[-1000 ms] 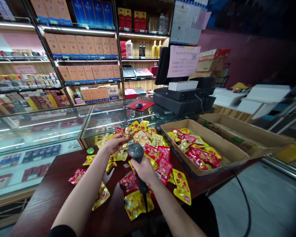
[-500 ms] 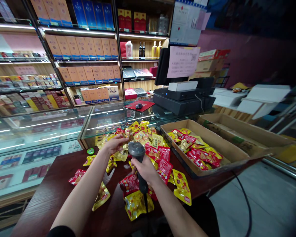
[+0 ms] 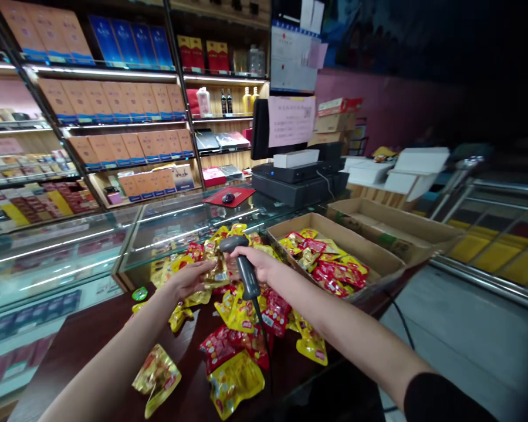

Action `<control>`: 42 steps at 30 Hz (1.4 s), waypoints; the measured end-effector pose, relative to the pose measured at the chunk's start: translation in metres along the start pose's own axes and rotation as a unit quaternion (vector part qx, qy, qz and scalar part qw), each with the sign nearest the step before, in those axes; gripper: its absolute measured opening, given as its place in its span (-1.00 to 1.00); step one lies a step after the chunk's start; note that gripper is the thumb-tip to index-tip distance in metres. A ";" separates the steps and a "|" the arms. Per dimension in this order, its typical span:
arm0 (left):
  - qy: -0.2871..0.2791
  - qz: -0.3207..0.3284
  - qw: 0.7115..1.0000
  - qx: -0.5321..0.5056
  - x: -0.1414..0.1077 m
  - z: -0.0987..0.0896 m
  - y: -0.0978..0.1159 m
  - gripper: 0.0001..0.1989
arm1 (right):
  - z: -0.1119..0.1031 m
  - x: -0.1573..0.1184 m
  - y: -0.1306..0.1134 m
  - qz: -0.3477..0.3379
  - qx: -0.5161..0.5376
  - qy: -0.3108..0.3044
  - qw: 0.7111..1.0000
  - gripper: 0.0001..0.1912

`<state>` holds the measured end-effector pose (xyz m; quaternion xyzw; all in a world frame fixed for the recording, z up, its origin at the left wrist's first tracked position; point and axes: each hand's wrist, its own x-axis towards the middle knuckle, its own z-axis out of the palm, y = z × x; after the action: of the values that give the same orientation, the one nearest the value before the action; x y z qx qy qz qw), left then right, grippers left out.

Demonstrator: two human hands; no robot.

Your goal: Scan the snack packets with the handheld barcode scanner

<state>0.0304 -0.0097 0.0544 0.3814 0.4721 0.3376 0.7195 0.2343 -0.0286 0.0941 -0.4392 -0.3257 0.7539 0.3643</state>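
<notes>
My right hand (image 3: 257,264) is wrapped round the handle of a dark grey barcode scanner (image 3: 247,280). The scanner's head points left, and its cable runs down over the packets. Just left of it, my left hand (image 3: 190,281) grips the edge of a gold snack packet (image 3: 217,271), whose printed back faces the scanner. Around and below both hands lies a loose heap of red and yellow snack packets. A yellow packet (image 3: 236,384) lies nearest me, and a gold packet (image 3: 157,375) sits apart at the left beside my forearm.
A cardboard box (image 3: 381,258) holding more packets stands to the right, with another cardboard box (image 3: 422,225) behind it. Beyond the glass display counter (image 3: 127,234) are a monitor (image 3: 260,129), a mouse on a red pad (image 3: 242,196) and shelves of boxed goods. A metal railing (image 3: 488,269) stands at far right.
My right hand has turned the scanner from nearly end-on to side-on, its head now angled left. The gold packet in my left hand now shows its printed back. The camera view has swung right.
</notes>
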 end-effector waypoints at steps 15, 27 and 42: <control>-0.124 -0.066 0.990 -0.008 0.083 0.189 0.050 -0.51 | -0.159 -0.085 -0.087 -0.056 0.071 0.117 0.989 -0.91; -0.119 -0.068 0.989 0.060 0.102 0.208 0.043 -0.51 | -0.210 -0.105 -0.084 -0.081 0.105 0.178 0.975 -0.90; 0.014 0.032 0.996 0.083 -0.030 0.002 0.024 -0.56 | -0.037 -0.020 -0.014 0.033 0.098 -0.047 0.994 -0.84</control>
<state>0.0191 -0.0244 0.0881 0.4499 0.4959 0.3259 0.6674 0.2779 -0.0318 0.0990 -0.3761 -0.2526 0.8132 0.3652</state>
